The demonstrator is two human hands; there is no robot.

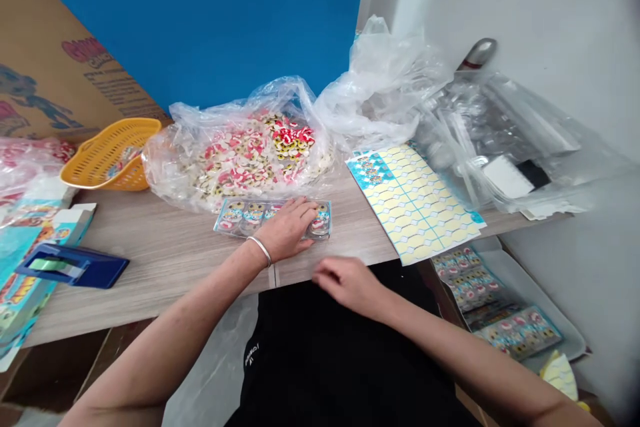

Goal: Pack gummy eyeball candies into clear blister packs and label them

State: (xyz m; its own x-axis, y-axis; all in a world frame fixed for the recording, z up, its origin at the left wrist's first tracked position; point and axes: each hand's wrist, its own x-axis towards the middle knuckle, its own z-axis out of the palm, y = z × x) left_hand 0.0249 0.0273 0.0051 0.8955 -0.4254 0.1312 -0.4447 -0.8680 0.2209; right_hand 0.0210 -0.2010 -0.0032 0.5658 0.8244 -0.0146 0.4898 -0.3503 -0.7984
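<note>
My left hand (287, 228), with a white bracelet at the wrist, lies stretched over a clear blister pack (253, 215) on the table. The pack's row of rounded pockets shows blue, white and red pieces; my palm and fingers hide part of it. Close to the table's front edge, my right hand (350, 285) is curled with its fingers drawn together, slightly blurred. Whether something small is in it cannot be seen. Just behind the blister pack sits an open plastic bag (240, 153) full of small red, white, pink and green pieces.
A yellow basket (107, 147) and a blue tape dispenser (83, 265) stand on the left, near a printed box (37, 260). Printed yellow-and-blue sheets (415, 200) lie right. Behind are clear plastic bags (385, 80). A grey bin (560, 310) below holds several filled packs.
</note>
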